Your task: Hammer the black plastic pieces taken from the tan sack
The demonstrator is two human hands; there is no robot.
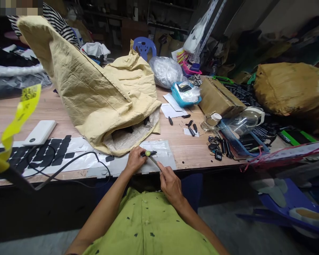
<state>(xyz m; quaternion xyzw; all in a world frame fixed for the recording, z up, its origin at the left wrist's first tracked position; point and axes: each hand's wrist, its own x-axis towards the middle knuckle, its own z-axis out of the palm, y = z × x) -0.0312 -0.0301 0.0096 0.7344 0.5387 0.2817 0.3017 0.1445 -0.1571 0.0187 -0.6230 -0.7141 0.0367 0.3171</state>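
Near the table's front edge, my left hand (pixel 135 160) is closed on a small black part (pixel 152 153), whose end sticks out to the right of the fingers. My right hand (pixel 172 184) grips a thin-handled tool with a round yellow-green head (pixel 148 153). The tool's head lies against the black part, close to the left fingertips. Its exact kind is too small to make out. Under both hands is a pale sheet (pixel 164 152) on the table. Just behind them, a large beige cloth sack (pixel 106 102) gapes toward me, with dark items inside it.
On the left are a white power bank (pixel 40 132), black stickers (pixel 61 150) and a cable. To the right lie several black pieces (pixel 191 131), a glass jar (pixel 211 121), a blue tray (pixel 255 154) and a cardboard box (pixel 219 95). A person in striped sleeves (pixel 60 24) is behind the sack.
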